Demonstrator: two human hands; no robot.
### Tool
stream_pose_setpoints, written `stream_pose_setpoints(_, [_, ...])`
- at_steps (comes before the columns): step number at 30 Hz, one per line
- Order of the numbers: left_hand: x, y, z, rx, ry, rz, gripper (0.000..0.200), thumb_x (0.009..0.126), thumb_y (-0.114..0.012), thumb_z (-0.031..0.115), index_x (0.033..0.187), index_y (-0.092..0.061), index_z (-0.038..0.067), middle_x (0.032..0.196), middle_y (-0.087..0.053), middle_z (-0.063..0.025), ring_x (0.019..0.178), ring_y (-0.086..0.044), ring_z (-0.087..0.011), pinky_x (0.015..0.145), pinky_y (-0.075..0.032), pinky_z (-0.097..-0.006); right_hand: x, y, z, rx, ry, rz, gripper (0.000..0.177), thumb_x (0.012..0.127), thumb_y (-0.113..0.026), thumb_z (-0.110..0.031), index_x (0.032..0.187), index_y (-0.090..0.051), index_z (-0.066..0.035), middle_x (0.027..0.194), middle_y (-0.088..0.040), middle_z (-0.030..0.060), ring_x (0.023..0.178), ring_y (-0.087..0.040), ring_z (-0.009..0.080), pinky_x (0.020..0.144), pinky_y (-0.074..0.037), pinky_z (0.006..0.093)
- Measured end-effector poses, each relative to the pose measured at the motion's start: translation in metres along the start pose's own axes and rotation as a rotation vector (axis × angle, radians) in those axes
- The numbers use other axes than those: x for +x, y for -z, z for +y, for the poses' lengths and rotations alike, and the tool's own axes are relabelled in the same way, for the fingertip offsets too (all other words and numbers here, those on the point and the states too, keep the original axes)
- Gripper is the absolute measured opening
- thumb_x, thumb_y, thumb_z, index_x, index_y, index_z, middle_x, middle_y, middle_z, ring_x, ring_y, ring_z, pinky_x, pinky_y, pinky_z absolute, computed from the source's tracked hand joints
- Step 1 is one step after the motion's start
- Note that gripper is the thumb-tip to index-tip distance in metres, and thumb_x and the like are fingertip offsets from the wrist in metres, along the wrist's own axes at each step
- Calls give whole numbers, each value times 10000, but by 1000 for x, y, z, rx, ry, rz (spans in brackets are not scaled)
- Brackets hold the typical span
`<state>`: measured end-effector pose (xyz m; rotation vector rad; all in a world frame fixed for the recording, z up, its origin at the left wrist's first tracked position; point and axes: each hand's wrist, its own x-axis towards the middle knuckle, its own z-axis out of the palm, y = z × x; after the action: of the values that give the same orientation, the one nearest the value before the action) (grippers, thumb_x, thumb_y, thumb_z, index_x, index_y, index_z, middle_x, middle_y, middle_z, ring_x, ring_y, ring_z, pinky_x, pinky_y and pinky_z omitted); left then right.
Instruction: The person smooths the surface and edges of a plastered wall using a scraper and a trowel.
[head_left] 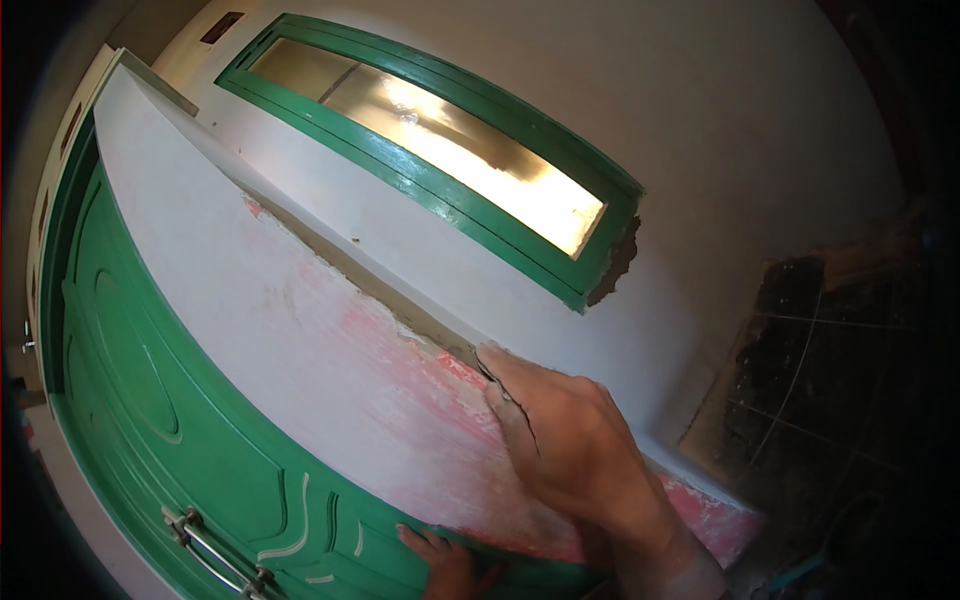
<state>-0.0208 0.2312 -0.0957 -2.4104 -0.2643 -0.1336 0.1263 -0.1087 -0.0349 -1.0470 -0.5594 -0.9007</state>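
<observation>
My right hand (575,435) is at the broken edge of the wall (300,330), its fingers closed and touching the corner. A thin dark line shows between thumb and fingers; what they hold is too small to name. Rough grey and red-pink patches show along the edge beside it. My left hand (445,565) rests lower down, fingers apart, against the green door (250,490) near its upper edge.
Beyond the wall's edge is a green-framed window (470,140) with bright glass; broken plaster shows at its near corner. Dark tiles (800,350) are at the right. A metal handle (215,555) sticks out from the door at lower left.
</observation>
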Motion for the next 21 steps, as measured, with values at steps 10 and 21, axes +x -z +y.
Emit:
stream_pose_setpoints(10, [-2, 2, 4, 14, -15, 63, 910, 984, -679, 573, 1574, -477, -90, 1662, -361, -413, 1590, -172, -633, 1219, 25, -851, 10, 4, -12, 6, -12, -66, 330, 1036, -661, -124, 1325, -725, 23, 1219, -755, 272, 1093, -744, 452, 965, -611, 480])
stream_pose_setpoints(21, [-2, 5, 6, -3, -9, 44, 956, 959, -683, 602, 1603, -429, -57, 1678, -321, -409, 1590, -149, -641, 1209, 27, -864, 9, 7, -5, 52, 46, -73, 319, 1032, -674, -96, 1333, -739, -13, 1315, -749, 232, 1207, -730, 411, 1044, -600, 450])
